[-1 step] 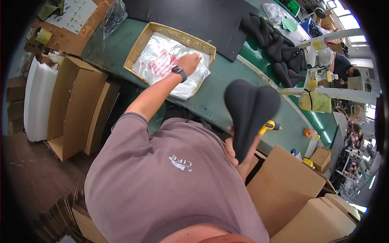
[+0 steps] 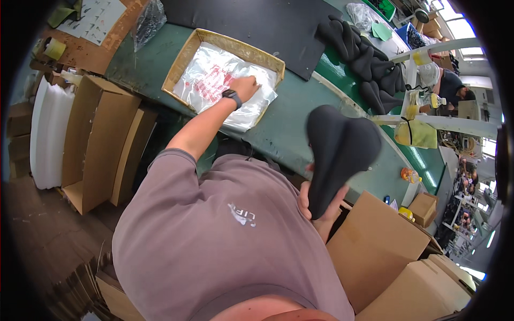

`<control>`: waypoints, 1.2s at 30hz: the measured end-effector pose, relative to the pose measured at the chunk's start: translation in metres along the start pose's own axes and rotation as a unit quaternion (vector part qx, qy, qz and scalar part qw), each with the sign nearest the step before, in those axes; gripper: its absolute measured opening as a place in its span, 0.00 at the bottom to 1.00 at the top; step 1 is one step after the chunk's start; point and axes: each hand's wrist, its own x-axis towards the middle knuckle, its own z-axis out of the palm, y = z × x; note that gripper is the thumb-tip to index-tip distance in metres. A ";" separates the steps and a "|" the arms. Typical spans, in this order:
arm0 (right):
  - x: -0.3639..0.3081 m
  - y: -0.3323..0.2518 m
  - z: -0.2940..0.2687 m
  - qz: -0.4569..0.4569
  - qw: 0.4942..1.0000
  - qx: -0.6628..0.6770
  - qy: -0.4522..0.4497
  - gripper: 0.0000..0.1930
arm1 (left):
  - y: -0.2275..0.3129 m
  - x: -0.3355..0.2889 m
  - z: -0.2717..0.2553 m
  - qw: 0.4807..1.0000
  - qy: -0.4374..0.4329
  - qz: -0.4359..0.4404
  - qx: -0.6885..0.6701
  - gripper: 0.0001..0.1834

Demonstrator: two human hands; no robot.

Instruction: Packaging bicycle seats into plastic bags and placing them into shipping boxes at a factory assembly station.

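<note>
A saddle [image 2: 342, 150], gripped by its nose in your right hand [image 2: 333, 208], hides part of the bench [image 2: 292, 99]; your left hand [image 2: 245, 88] curls over bags [image 2: 202, 63] in a tray [image 2: 182, 60], grip unclear. Cartons [image 2: 377, 230] crowd your right; more saddles [image 2: 369, 64] lie beyond.

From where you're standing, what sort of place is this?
Probably a factory or workshop that handles bicycle saddles. One black saddle is in the person's right hand, more saddles are heaped beyond the green workbench, and large cardboard boxes stand close by.
</note>
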 end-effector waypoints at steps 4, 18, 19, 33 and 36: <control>0.015 0.006 -0.027 -0.204 0.850 -0.460 0.155 0.33 | -0.112 -0.035 0.074 0.997 -0.071 0.005 0.013 0.21; 0.231 0.163 -0.088 0.013 0.937 -0.244 0.249 0.27 | -0.147 -0.039 -0.019 0.905 0.005 -0.064 -0.420 0.13; 0.254 0.165 -0.079 0.037 0.948 -0.223 0.225 0.26 | -0.145 -0.039 -0.035 0.919 -0.017 0.003 -0.395 0.12; 0.309 0.106 -0.042 0.013 0.998 -0.006 0.056 0.20 | -0.148 -0.047 -0.287 0.486 -0.098 -0.157 -0.854 0.11; 0.316 0.066 0.001 -0.131 0.853 -0.501 0.063 0.46 | -0.133 -0.006 -0.256 0.707 -0.017 -0.139 -0.694 0.09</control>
